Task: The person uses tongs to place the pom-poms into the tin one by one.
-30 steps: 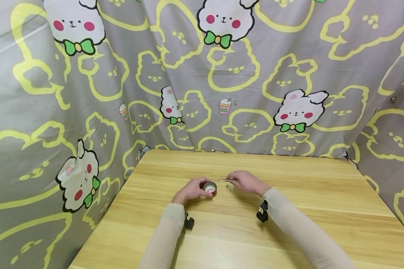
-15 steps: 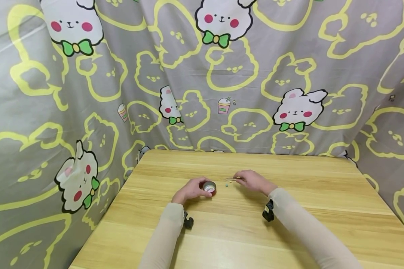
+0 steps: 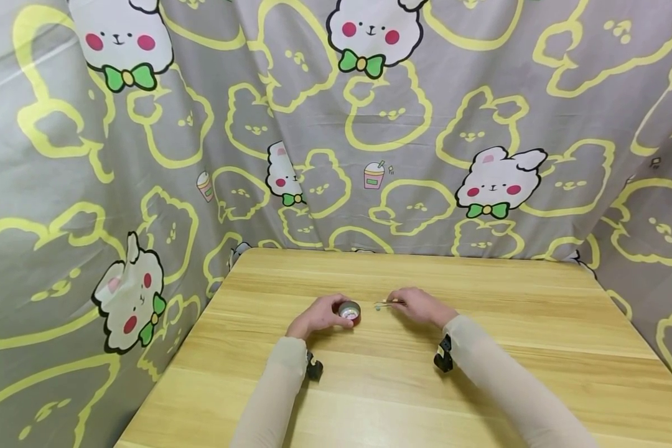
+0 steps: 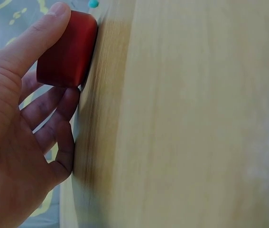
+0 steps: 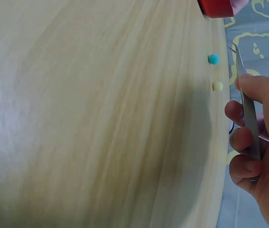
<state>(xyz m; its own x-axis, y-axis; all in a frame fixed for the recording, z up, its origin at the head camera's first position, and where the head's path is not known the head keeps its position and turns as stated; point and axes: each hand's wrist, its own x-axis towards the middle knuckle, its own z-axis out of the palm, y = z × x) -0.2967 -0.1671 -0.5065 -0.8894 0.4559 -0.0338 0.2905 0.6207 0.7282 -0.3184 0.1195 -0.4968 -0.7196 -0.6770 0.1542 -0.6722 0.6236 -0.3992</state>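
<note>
My left hand [image 3: 321, 313] grips a small round tin [image 3: 350, 313], red outside with a silvery inside, its opening facing up toward the head camera. In the left wrist view, the thumb lies along the red wall of the tin [image 4: 70, 50], with fingers behind and below it. My right hand [image 3: 419, 306] holds metal tweezers [image 5: 249, 114] between thumb and fingers, tips pointing left toward the tin. Near those tips, a teal bead [image 5: 213, 59] and a pale yellow bead [image 5: 217, 86] lie on the table. Nothing shows between the tweezer tips in the right wrist view.
A wooden table [image 3: 358, 392] carries everything. Behind it and at both sides hangs a grey curtain [image 3: 325, 81] with yellow outlines and white cartoon animals. A black wrist camera [image 3: 314, 367] sits on the left wrist, another black camera [image 3: 443, 354] on the right.
My right hand has moved right with the tweezers, away from the tin, then dipped slightly toward the beads. My left hand and the tin stay in place.
</note>
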